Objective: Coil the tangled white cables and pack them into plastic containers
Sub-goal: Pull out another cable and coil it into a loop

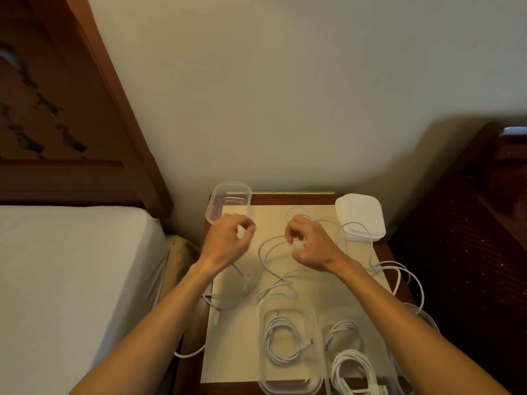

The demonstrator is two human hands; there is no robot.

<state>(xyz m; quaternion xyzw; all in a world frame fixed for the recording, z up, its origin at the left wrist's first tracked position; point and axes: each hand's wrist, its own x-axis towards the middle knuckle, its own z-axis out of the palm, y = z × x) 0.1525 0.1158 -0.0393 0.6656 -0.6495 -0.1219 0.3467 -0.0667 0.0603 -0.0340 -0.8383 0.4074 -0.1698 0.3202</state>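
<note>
Loose white cables (273, 260) lie tangled over a pale sheet on a small wooden table (293, 198). My right hand (309, 243) is curled and pinches one cable loop above the sheet. My left hand (228, 240) hovers to the left with thumb and fingers curled together; a thin cable runs down from under it, but whether it holds that cable is unclear. A clear container (291, 349) near the front holds a coiled cable. A second container (359, 366) to its right holds more coiled cable. An empty clear container (229, 201) stands at the back left.
A stack of white lids (360, 216) sits at the table's back right corner. Cable loops (410, 283) hang over the table's right edge and another over the left edge. A bed (71, 269) with a wooden headboard is on the left, dark wooden furniture (484, 223) on the right.
</note>
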